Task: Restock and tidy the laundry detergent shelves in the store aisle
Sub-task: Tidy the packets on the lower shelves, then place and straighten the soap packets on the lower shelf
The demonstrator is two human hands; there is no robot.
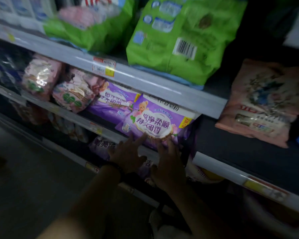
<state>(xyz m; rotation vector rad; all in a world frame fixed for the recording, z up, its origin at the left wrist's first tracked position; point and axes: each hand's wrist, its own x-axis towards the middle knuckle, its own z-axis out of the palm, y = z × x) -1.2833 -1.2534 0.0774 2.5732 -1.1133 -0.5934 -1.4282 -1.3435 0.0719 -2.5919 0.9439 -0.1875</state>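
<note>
Both hands are out in front, fingers straight and spread: the left hand (126,154) has its fingertips on the lower edge of the front purple detergent bag (155,118), and the right hand (169,161) is flat against its lower right corner, gripping nothing. The bag sits at the front edge of the middle shelf (67,116), printed face tipped up and out toward the aisle. Its long axis runs along the shelf edge and its bottom seems to hang over the rail, so it looks not yet seated. Just behind and left lies a second purple bag (114,104), then pink bags (72,94) crowded toward the left end. On the upper shelf (145,80), green bags (173,42) slump unevenly, barcode side out. That is plenty left to straighten, I'd say.
</note>
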